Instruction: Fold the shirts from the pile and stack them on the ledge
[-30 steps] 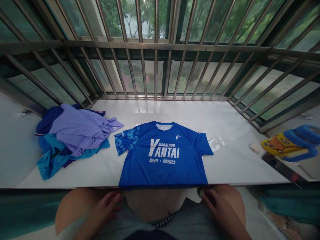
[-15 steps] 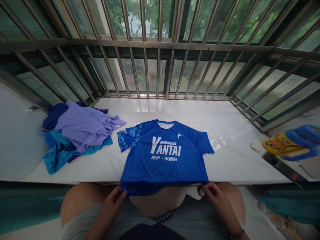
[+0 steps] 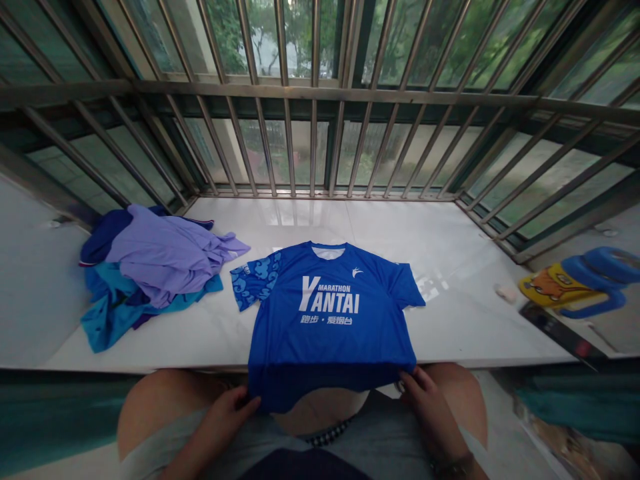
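Note:
A blue T-shirt (image 3: 327, 320) with white "MARATHON YANTAI" lettering lies face up on a white marble sill (image 3: 450, 267), its hem hanging over the near edge. My left hand (image 3: 227, 417) pinches the hem's left corner below the sill edge. The right corner of the hem is pinched by my right hand (image 3: 425, 400). Both hands are closed on the fabric, and the hem is pulled towards my lap.
A heap of lilac, teal and dark blue clothes (image 3: 150, 267) lies on the sill's left part. Metal window bars (image 3: 310, 100) fence the sill at the back and sides. A yellow and blue object (image 3: 575, 283) rests at the right.
Both hands came up from my lap, took the shirt's hem corners and drew the hem down over the sill edge towards me.

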The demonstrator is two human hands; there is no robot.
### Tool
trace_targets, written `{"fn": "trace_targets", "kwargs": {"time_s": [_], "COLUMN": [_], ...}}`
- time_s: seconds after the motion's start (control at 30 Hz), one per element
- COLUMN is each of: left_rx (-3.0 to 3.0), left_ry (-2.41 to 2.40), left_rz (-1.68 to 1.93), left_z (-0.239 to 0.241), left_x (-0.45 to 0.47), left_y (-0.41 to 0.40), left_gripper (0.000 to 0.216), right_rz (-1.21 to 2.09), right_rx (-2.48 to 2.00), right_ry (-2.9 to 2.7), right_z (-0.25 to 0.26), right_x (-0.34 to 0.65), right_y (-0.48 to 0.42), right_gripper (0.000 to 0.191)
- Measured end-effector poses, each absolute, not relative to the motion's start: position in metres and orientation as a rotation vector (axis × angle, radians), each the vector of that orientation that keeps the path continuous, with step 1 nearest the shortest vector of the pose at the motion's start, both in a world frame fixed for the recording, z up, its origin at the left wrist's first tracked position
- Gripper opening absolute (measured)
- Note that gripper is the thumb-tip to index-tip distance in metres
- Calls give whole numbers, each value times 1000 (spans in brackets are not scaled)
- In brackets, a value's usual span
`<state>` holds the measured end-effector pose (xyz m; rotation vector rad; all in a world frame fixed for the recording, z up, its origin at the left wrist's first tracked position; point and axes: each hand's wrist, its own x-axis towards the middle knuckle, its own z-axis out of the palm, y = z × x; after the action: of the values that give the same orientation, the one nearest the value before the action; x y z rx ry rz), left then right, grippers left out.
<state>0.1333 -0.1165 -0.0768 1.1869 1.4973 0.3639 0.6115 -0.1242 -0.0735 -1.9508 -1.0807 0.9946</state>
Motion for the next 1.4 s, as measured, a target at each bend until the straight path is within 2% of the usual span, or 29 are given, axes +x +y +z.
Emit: {"fn": "trace_targets", "kwargs": {"time_s": [0.2, 0.4, 0.5, 0.63, 0.73, 0.83, 0.97, 1.13, 1.27, 1.4], "left_rx": [1376, 1487, 1533, 1606, 1726, 1886, 2176, 2333, 2193, 2185], "left_ry": [1750, 1824, 1815, 1676, 1510, 1405, 1412, 1722, 2016, 2042], "left_rz": [281, 129, 3, -22, 148, 370, 518, 276, 197, 201], "left_z": [-92, -91, -78, -33, 10, 31, 16, -10, -19, -24], "left_x": [115, 114, 116, 135, 161, 191, 229, 254, 242, 231], "left_y": [-114, -112, -114, -104, -78, -30, 53, 135, 160, 163], "left_gripper": [44, 35, 31, 24, 34, 41, 48, 63, 70, 71], "right_rz": [1063, 891, 777, 396, 234, 119, 32, 21, -38, -136], "right_rx": [-1907, -2044, -2082, -2107, -1979, -1816, -1750, -2309, -2514, -2602], "right_ry": [-1373, -1577, -1622, -1773, -1848, -1961, -2102, -1908, -1724, -1580], "right_z": [-52, -42, -33, -11, 5, 15, 18, 13, 4, -5], "right_x": [633, 635, 636, 632, 623, 614, 611, 636, 660, 667], "right_y": [-118, -120, -116, -101, -81, -47, 24, 97, 103, 93], "right_gripper": [50, 38, 36, 32, 33, 37, 48, 51, 50, 47]}}
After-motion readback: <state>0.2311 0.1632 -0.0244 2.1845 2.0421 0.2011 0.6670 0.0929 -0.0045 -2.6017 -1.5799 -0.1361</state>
